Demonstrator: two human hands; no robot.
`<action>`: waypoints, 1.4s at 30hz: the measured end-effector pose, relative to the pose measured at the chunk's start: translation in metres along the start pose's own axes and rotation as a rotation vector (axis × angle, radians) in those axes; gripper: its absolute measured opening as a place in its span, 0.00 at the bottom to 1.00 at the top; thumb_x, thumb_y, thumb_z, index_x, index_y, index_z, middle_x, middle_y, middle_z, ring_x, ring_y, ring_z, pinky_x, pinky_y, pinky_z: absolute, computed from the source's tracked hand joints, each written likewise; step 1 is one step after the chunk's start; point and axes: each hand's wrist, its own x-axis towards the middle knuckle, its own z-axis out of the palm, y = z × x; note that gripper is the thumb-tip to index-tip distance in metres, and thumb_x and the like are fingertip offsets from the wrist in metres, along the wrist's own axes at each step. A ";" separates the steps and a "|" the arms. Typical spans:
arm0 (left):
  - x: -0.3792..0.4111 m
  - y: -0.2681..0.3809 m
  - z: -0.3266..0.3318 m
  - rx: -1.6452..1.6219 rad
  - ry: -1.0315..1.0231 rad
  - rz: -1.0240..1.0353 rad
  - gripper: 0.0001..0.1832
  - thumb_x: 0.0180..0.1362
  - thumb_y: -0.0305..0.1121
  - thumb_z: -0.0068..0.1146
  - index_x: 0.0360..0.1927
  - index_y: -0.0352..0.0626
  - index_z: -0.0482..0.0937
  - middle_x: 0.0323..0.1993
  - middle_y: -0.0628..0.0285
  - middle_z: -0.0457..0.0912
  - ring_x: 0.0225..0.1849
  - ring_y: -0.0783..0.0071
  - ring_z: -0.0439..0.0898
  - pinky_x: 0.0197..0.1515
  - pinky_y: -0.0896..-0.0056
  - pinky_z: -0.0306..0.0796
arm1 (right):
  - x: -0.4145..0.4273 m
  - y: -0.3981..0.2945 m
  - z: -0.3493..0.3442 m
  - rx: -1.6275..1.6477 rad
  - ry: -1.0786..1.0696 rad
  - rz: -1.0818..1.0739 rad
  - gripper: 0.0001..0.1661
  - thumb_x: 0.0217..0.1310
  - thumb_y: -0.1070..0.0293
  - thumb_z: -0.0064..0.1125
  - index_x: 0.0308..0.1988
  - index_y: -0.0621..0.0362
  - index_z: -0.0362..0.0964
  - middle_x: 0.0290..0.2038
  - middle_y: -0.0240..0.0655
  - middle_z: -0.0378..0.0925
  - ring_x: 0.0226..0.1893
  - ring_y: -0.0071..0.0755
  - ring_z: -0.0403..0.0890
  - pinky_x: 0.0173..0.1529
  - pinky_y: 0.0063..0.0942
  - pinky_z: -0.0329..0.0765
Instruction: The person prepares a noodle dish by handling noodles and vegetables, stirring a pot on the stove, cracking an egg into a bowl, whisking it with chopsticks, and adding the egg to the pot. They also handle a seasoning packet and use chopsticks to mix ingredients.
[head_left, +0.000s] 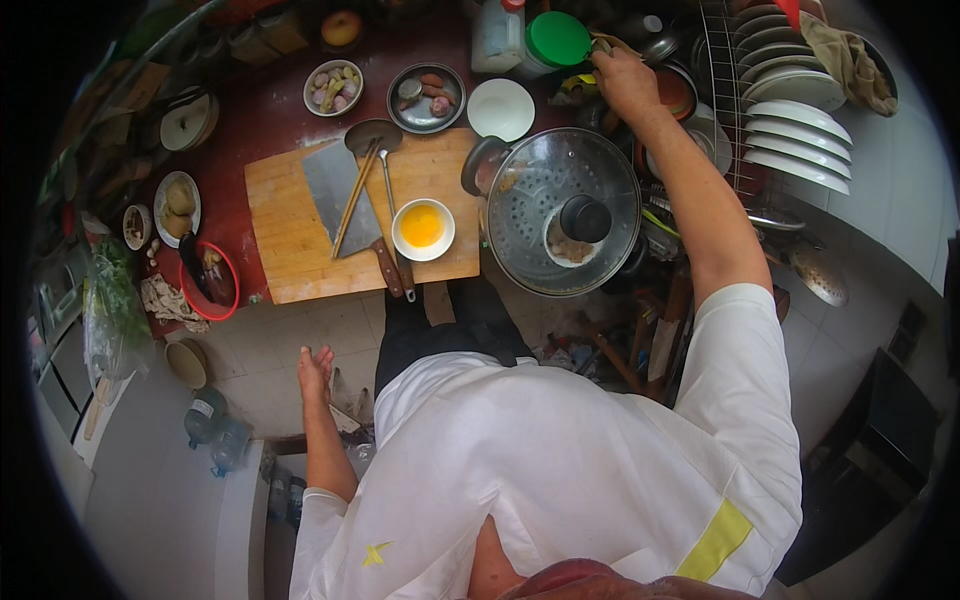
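My right hand reaches to the back right of the counter, its fingers at a brownish, crumpled-looking item beside a green-lidded tub; whether they grip it is unclear. My left hand hangs below the counter's edge, fingers apart and holding nothing. On the wooden cutting board lie a cleaver, a pair of chopsticks across its blade, a metal ladle and a white bowl of beaten egg. Right of the board, a pot with a glass lid covers a bowl of food.
Behind the board stand a bowl of garlic, a metal plate with shallots and an empty white bowl. A red basin sits at the counter's left edge. A wire rack of plates stands right of my forearm.
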 end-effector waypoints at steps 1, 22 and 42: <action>0.001 0.000 0.000 -0.001 0.001 0.000 0.32 0.72 0.54 0.42 0.69 0.42 0.60 0.50 0.54 0.83 0.44 0.73 0.83 0.37 0.81 0.72 | 0.000 0.001 0.001 -0.021 -0.016 0.018 0.12 0.60 0.70 0.52 0.43 0.52 0.77 0.40 0.41 0.79 0.42 0.48 0.82 0.41 0.43 0.82; -0.020 0.011 0.035 0.078 -0.006 0.039 0.24 0.72 0.52 0.41 0.61 0.46 0.67 0.46 0.56 0.84 0.39 0.74 0.84 0.31 0.82 0.72 | -0.015 0.028 -0.059 -0.015 0.279 -0.088 0.03 0.57 0.72 0.56 0.35 0.53 0.73 0.33 0.39 0.75 0.36 0.48 0.80 0.36 0.45 0.80; -0.137 0.066 0.100 0.110 -0.014 0.617 0.22 0.74 0.41 0.42 0.65 0.41 0.68 0.45 0.58 0.84 0.40 0.80 0.81 0.40 0.82 0.71 | -0.059 -0.003 -0.204 0.122 0.704 -0.191 0.07 0.60 0.69 0.62 0.40 0.53 0.76 0.32 0.36 0.74 0.35 0.45 0.78 0.40 0.39 0.78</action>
